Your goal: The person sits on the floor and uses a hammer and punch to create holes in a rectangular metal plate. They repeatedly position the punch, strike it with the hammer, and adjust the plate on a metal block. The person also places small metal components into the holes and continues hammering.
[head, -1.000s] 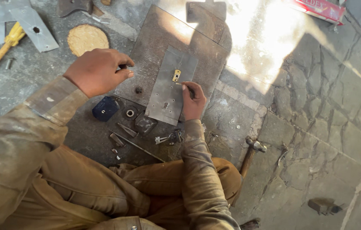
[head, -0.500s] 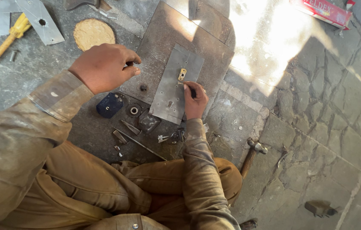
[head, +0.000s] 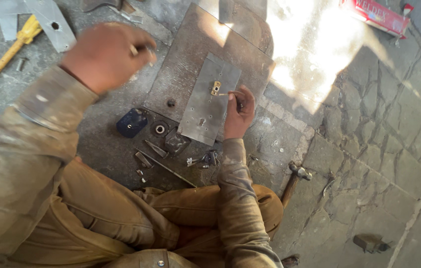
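R hand [head: 239,113] on plate [head: 205,106], maybe w/ pin.

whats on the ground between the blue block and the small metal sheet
In the head view, a round metal ring lies between the blue block and the small metal sheet.

Hard sunlight burns out the stone floor [head: 315,44] at upper right, washing detail white. Everything near me sits in soft shade. My left hand [head: 106,54] is smeared with motion blur.
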